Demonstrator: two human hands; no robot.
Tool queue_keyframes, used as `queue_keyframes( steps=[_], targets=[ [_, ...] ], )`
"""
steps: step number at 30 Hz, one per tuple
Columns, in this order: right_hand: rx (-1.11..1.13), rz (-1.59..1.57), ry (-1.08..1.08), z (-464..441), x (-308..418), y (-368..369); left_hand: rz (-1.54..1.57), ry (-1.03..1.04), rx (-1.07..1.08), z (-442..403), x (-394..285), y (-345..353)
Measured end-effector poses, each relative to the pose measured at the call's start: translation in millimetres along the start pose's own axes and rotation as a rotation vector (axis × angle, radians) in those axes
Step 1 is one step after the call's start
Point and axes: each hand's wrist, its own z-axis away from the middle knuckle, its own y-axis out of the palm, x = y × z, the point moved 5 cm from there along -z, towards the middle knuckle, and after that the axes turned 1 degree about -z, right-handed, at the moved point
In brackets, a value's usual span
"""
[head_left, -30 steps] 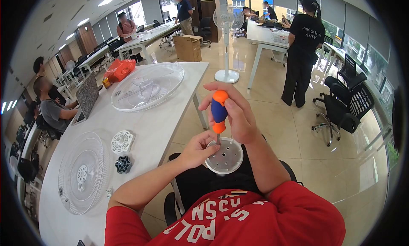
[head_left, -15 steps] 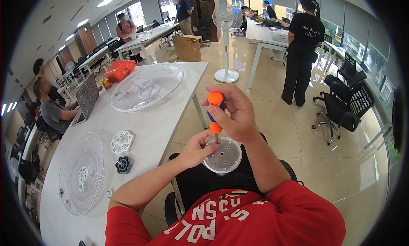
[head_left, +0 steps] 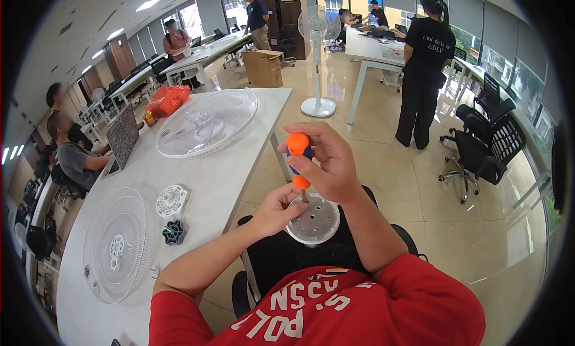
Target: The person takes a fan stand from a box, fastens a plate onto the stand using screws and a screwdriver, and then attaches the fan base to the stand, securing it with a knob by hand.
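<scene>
My right hand (head_left: 326, 160) is closed around the orange and blue handle of a screwdriver (head_left: 299, 144). Its shaft points down, with the tip at the upper left of a round grey-and-white disc (head_left: 317, 220) that has several small holes. At the disc's left edge, my left hand (head_left: 278, 211) is closed, thumb and fingers gripping the rim beside the screwdriver tip. Those fingers hide the exact spot where the tip meets the disc. The disc sits above my lap.
On the white table (head_left: 203, 205) to my left are two clear fan grilles (head_left: 117, 286), a white perforated round part (head_left: 172, 201), a dark knob (head_left: 173, 232) and a red bag (head_left: 168, 100). A standing fan (head_left: 318, 64) is ahead. A person in black (head_left: 422, 76) stands at right.
The screwdriver handle has tilted slightly to the left, and my right hand has shifted a little with it. My left hand and the disc stay practically in place.
</scene>
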Motion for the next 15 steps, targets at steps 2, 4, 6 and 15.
queue_keyframes(
  steps=[2, 4, 6, 15],
  targets=[
    [0.006, -0.003, -0.004, 0.2, 0.0, 0.6, -0.002, -0.004, -0.003, 0.3, 0.0, -0.1],
    [0.004, -0.005, 0.008, 0.2, 0.1, 0.7, 0.002, -0.019, -0.006, 0.5, -0.4, 0.4],
    [0.006, -0.008, 0.003, 0.1, -0.4, 0.6, 0.002, -0.013, -0.004, 0.3, 0.8, 0.2],
    [-0.065, 0.017, -0.032, 0.6, 0.5, 0.5, -0.003, 0.001, 0.005, 0.0, 2.1, -0.2]
  ],
)
